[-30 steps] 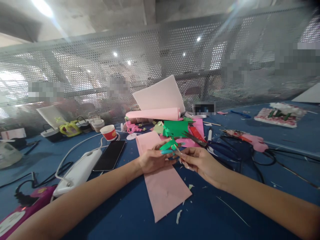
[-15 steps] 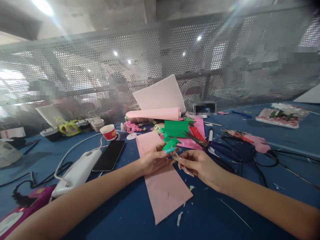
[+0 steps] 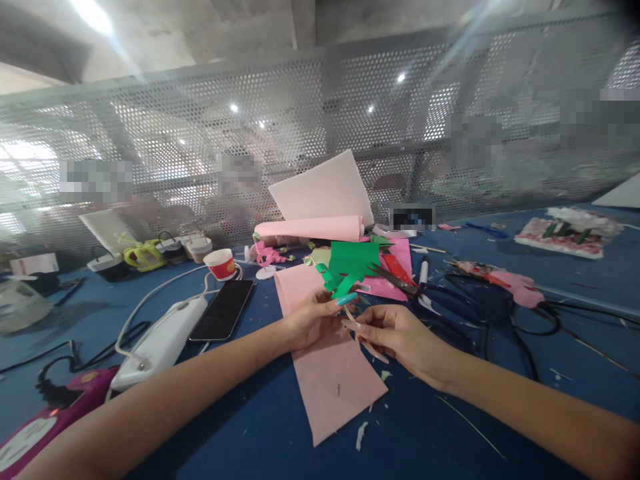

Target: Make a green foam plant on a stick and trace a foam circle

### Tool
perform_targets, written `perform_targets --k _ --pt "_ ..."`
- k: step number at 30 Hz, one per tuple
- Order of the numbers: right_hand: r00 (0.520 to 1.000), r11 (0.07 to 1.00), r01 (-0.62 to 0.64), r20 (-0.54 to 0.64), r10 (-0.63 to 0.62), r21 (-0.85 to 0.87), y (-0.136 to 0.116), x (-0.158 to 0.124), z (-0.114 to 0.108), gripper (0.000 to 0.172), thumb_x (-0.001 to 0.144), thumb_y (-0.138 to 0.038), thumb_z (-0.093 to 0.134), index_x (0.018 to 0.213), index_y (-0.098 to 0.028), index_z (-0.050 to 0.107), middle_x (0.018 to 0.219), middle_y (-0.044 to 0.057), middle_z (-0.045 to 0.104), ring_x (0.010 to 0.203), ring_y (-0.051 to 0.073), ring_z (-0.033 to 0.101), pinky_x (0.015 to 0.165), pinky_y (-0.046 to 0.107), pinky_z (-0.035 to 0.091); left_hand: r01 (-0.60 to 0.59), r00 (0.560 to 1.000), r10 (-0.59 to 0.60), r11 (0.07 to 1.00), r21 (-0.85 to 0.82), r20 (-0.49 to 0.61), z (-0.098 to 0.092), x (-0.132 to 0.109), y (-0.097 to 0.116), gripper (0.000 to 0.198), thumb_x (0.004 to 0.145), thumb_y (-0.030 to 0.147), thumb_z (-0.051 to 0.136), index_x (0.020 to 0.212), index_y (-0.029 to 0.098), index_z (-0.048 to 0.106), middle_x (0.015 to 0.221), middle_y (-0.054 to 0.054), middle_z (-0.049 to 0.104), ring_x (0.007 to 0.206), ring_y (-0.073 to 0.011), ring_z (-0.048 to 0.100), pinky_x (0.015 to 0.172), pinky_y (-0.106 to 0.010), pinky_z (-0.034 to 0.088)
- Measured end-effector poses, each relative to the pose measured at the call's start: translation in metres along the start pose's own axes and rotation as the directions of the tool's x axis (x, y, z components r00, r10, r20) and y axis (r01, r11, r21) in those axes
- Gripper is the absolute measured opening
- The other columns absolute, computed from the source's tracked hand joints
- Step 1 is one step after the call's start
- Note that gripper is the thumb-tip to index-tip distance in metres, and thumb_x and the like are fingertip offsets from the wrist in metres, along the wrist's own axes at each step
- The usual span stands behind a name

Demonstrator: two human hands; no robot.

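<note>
I observe left hand (image 3: 311,321) and right hand (image 3: 400,333) both pinching the green paper piece (image 3: 344,284) above the pink sheet (image 3: 333,380).

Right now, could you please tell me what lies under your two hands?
A long pale pink paper sheet lies on the blue table under the left hand, which pinches a green folded paper piece, and the fingertips of the right hand. Its covered middle is hidden.

Phone (image 3: 223,310) left of the paper strip (image 3: 330,380), scissors (image 3: 395,279) to its right, cup (image 3: 221,264) behind the phone
</note>
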State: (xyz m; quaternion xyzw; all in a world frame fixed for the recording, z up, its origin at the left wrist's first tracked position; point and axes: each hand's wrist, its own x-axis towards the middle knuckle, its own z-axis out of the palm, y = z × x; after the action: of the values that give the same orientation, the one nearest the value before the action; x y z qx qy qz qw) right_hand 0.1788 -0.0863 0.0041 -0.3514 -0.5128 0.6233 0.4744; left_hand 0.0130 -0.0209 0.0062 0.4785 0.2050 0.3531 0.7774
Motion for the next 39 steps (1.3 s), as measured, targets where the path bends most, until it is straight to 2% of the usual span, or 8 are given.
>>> perform_targets --k 3,8,17,25,30,34,36,39 --pt "1.000 1.000 0.013 0.014 -0.013 -0.008 0.000 0.001 0.000 0.035 0.061 -0.046 0.081 0.066 -0.016 0.065 0.058 -0.001 0.056 0.043 0.006 0.043 0.040 0.023 0.032 -0.014 1.000 0.014 1.000 0.011 0.024 0.000 -0.001 0.000 0.045 0.061 0.027 0.083 0.100 0.015 0.065 0.084 -0.006 0.069 0.072 -0.0147 0.065 0.063 -0.024 0.046" --pt "0.999 1.000 -0.021 0.027 0.021 -0.002 0.001 0.001 0.000 0.039 0.057 -0.047 0.083 0.063 -0.015 0.062 0.056 -0.002 0.055 0.043 0.006 0.043 0.040 0.023 0.032 -0.066 0.995 0.066 0.998 -0.006 0.070 0.002 -0.003 0.002 0.066 0.067 0.021 0.077 0.127 0.025 0.051 0.102 -0.007 0.069 0.102 -0.0226 0.063 0.082 -0.033 0.047" --pt "0.999 0.999 -0.044 0.032 0.044 -0.002 0.002 0.002 -0.003 0.035 0.060 -0.045 0.082 0.065 -0.015 0.064 0.058 -0.001 0.056 0.043 0.006 0.044 0.040 0.023 0.031 -0.088 0.995 0.086 0.996 -0.033 -0.045 0.004 0.001 0.002 0.035 0.055 0.017 0.084 0.086 0.016 0.068 0.069 0.001 0.066 0.060 -0.0089 0.060 0.065 -0.020 0.050" --pt "0.996 0.998 -0.052 0.069 0.055 -0.043 0.005 0.001 -0.001 0.038 0.061 -0.048 0.081 0.065 -0.015 0.062 0.058 -0.001 0.058 0.043 0.005 0.042 0.040 0.022 0.028 -0.037 0.998 0.035 0.999 0.038 0.042 -0.001 -0.002 0.002 0.065 0.062 0.019 0.081 0.123 0.022 0.057 0.083 -0.003 0.065 0.065 -0.0112 0.059 0.066 -0.026 0.049" --pt "0.992 0.996 -0.076 0.093 0.080 -0.052 0.003 0.000 0.001 0.041 0.058 -0.051 0.081 0.066 -0.015 0.064 0.058 -0.001 0.058 0.046 0.006 0.044 0.045 0.022 0.030 -0.065 0.994 0.060 0.996 0.056 0.087 -0.002 -0.002 0.001 0.064 0.068 0.018 0.076 0.128 0.028 0.053 0.109 -0.007 0.063 0.093 -0.0184 0.061 0.088 -0.036 0.046" --pt "0.989 0.995 -0.080 0.120 0.087 -0.059 0.007 0.000 0.000 0.039 0.062 -0.050 0.080 0.069 -0.015 0.065 0.059 0.000 0.060 0.047 0.006 0.044 0.047 0.023 0.031 -0.142 0.979 0.123 0.984 0.109 0.162 -0.001 0.000 0.003 0.067 0.067 0.016 0.074 0.129 0.029 0.054 0.144 -0.006 0.042 0.128 -0.0269 0.041 0.099 -0.037 0.040" --pt "0.988 0.995 -0.085 0.122 0.091 -0.058 0.009 -0.001 0.000 0.039 0.062 -0.050 0.080 0.070 -0.014 0.065 0.060 0.000 0.061 0.048 0.007 0.045 0.048 0.023 0.032 -0.161 0.975 0.137 0.979 0.128 0.178 -0.001 0.001 0.004 0.069 0.065 0.014 0.074 0.130 0.028 0.053 0.147 -0.005 0.039 0.134 -0.0277 0.033 0.099 -0.035 0.039" --pt "0.989 0.995 -0.083 0.119 0.089 -0.052 0.010 -0.001 0.000 0.038 0.061 -0.048 0.081 0.069 -0.014 0.065 0.061 0.000 0.060 0.048 0.006 0.045 0.048 0.022 0.031 -0.113 0.978 0.094 0.989 0.095 0.184 -0.001 -0.001 0.005 0.069 0.068 0.013 0.071 0.132 0.028 0.050 0.130 -0.007 0.055 0.122 -0.0259 0.048 0.093 -0.035 0.043"
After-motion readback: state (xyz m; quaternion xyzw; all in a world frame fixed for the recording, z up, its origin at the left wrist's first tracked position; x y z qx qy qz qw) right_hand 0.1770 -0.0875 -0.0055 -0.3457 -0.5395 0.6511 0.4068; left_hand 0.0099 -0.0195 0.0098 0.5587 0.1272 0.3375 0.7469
